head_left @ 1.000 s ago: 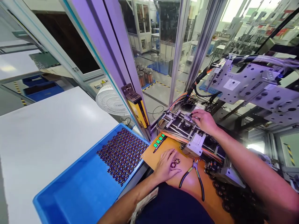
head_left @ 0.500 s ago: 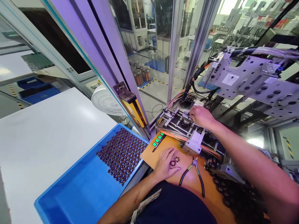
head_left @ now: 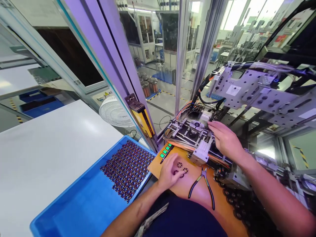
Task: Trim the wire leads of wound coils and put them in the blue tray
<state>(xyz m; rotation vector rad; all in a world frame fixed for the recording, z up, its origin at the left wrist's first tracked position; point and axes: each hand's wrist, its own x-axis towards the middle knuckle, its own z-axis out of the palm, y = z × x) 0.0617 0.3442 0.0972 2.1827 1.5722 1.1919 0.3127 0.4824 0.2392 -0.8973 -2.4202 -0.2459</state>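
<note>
My left hand (head_left: 169, 172) rests at the left part of the orange board (head_left: 195, 179), fingers apart and curved beside a few small ring-shaped parts (head_left: 179, 165). Its thumb reaches over one of them. My right hand (head_left: 225, 140) is just right of the machine's fixture (head_left: 197, 125), fingers stretched out, nothing seen in it. A dark ring-shaped part sits on top of that fixture. Pliers (head_left: 203, 174) with black and yellow handles lie spread on the board, right of my left hand.
A blue tray (head_left: 81, 210) with rows of ring parts (head_left: 128, 169) stands at left, beside a white table (head_left: 49, 144). A yellow sensor post (head_left: 143, 121) rises behind the board. Metal plates with cables (head_left: 249, 89) overhang at right. Dark round parts (head_left: 234, 204) lie along the board's right edge.
My right hand has drawn back rightward from the fixture and its fingers have straightened, uncovering the part there. My left hand has shifted slightly and more rings show beside it. The view has moved a little.
</note>
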